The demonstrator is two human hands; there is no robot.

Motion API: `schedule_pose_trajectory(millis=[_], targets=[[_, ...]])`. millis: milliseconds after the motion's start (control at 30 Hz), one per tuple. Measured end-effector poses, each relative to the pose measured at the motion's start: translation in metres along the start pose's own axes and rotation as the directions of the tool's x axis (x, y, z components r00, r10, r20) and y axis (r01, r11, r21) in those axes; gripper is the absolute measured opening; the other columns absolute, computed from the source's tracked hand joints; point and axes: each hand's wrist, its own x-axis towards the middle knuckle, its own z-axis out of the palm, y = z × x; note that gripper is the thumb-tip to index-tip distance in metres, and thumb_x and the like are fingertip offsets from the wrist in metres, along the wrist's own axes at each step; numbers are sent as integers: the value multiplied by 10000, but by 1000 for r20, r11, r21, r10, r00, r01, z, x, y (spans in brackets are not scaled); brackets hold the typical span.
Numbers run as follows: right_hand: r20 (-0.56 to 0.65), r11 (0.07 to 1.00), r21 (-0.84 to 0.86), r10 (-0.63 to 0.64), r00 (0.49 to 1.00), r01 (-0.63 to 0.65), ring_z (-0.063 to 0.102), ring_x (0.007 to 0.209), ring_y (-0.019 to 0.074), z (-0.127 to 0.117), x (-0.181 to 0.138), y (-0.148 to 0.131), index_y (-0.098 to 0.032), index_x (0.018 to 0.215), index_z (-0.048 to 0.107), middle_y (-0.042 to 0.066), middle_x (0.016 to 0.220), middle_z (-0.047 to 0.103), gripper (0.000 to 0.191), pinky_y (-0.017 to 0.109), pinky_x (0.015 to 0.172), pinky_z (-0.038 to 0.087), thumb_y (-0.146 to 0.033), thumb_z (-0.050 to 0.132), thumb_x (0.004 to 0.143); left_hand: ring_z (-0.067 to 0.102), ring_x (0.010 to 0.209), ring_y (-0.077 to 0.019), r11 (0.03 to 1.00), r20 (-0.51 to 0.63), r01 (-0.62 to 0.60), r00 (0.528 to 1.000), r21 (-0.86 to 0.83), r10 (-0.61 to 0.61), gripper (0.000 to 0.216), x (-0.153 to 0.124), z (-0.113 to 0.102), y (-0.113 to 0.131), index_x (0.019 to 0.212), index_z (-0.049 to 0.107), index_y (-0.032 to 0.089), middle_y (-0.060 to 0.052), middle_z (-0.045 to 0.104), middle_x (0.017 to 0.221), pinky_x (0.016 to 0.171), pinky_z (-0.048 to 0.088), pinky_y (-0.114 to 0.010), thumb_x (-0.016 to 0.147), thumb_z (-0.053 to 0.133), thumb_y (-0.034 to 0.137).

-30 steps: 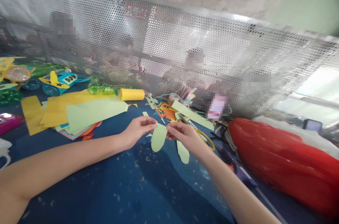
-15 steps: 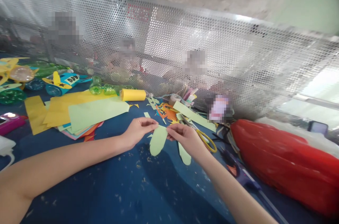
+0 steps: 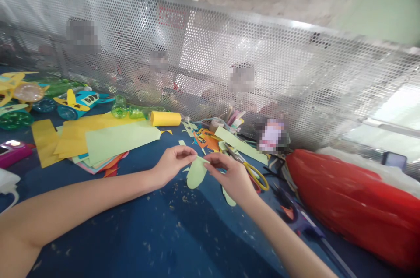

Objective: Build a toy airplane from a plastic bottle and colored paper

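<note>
Both hands pinch the upper edge of a pale green paper cutout [image 3: 197, 174] with a rounded lower end, held above the blue table [image 3: 138, 234]. My left hand [image 3: 172, 164] has its fingertips closed on the top left corner. On the top right corner, my right hand [image 3: 231, 175] grips with thumb and fingers, and the edge there looks bent. A second pale green cutout [image 3: 229, 198] lies under my right hand, partly hidden by it. Scissors with yellow handles [image 3: 257, 174] rest just beyond that hand.
Stacked yellow and green paper sheets [image 3: 121, 138] lie left, near a yellow paper-wrapped bottle [image 3: 166, 118]. Bottle planes [image 3: 78, 105] stand farther left. Orange scraps [image 3: 208, 138] lie ahead. A glue gun [image 3: 303, 219] and red plastic bag [image 3: 348, 199] are right. A perforated metal screen [image 3: 203, 50] stands behind.
The top edge of the held cutout has bent over at the right, and less of its length shows. My right fingers have shifted slightly along it; my left hand is nearly still.
</note>
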Motion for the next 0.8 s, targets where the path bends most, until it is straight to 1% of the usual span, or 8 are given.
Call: schedule_pose_trajectory(millis=[133, 367, 567, 633, 700, 733, 767, 800], targets=[[-21, 991, -132, -22, 1000, 19, 651, 713, 192, -2, -1, -4, -237, 828, 633, 14, 785, 696, 101, 311, 682, 514, -311, 580, 783, 560, 758, -148, 1000, 15, -9, 1000, -2, 9, 147, -1, 0, 1, 782, 638, 168, -11, 627, 775, 756, 434, -280, 706, 667, 291], [-46, 967, -255, -19, 999, 6, 640, 647, 195, -2, -1, -3, -234, 732, 619, 11, 682, 679, 128, 307, 633, 497, -347, 579, 777, 559, 751, -149, 1000, 6, -1, 1000, 4, 1, 148, 0, 0, -1, 778, 630, 168, -10, 622, 770, 737, 436, -273, 709, 662, 295], [24, 994, -57, 92, 996, -90, 650, 685, 194, -6, 4, 6, -219, 797, 630, 24, 747, 697, 144, 315, 656, 512, -346, 565, 779, 578, 731, -150, 999, -7, 15, 1000, 49, -14, 127, 5, -4, -4, 797, 616, 159, -17, 625, 760, 727, 445, -277, 727, 629, 265], [43, 989, 36, 145, 988, -147, 646, 689, 191, -11, 8, 14, -204, 801, 632, 27, 741, 692, 169, 319, 670, 513, -363, 598, 755, 592, 718, -154, 992, -35, 15, 999, 128, -11, 117, 15, -13, -3, 819, 610, 154, -26, 632, 756, 722, 458, -284, 742, 601, 241], [75, 966, 145, 205, 976, -214, 638, 681, 180, -17, 11, 22, -189, 797, 634, 23, 719, 678, 204, 316, 684, 513, -376, 645, 719, 608, 733, -165, 959, -65, -16, 997, 283, 36, 124, 30, -27, 0, 859, 606, 154, -43, 646, 785, 713, 471, -291, 766, 561, 221], [93, 946, 202, 240, 966, -254, 631, 673, 169, -20, 13, 25, -182, 792, 637, 19, 708, 669, 218, 308, 688, 512, -377, 669, 700, 614, 742, -169, 903, -71, -63, 992, 424, 102, 130, 40, -36, 2, 876, 606, 155, -51, 652, 799, 717, 474, -292, 778, 539, 209], [112, 918, 260, 279, 954, -299, 623, 660, 156, -22, 14, 28, -178, 791, 642, 14, 703, 660, 230, 296, 684, 512, -375, 690, 682, 617, 762, -170, 802, -80, -109, 978, 587, 192, 143, 50, -46, 5, 897, 603, 159, -57, 655, 833, 737, 475, -294, 783, 535, 212], [131, 883, 317, 321, 938, -347, 614, 648, 142, -25, 14, 31, -176, 796, 649, 11, 709, 654, 238, 282, 676, 512, -368, 707, 669, 611, 814, -183, 756, -101, -115, 967, 645, 233, 158, 60, -57, 8, 914, 598, 156, -73, 648, 888, 788, 463, -308, 772, 554, 212]])
